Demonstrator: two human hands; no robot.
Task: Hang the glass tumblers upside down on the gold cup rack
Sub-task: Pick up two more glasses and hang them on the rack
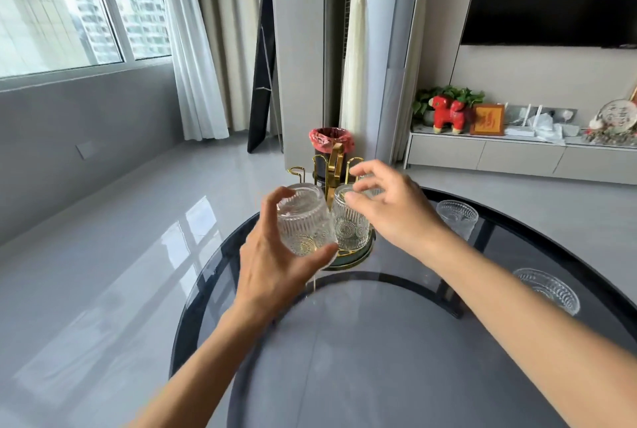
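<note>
The gold cup rack (333, 165) stands at the far edge of the dark glass table (396, 341). My left hand (275, 265) grips a ribbed glass tumbler (303, 221) upside down and slightly tilted, at the rack's left side. A second tumbler (350, 224) sits upside down on the rack to the right of it. My right hand (393, 207) hovers over that tumbler's base with fingers spread, fingertips touching or just above it. Two more tumblers (456, 217) (548, 290) stand upright on the table to the right.
A bin with a red liner (331, 141) stands on the floor behind the rack. A low white cabinet (517, 155) with ornaments runs along the right wall. Grey floor lies to the left of the table.
</note>
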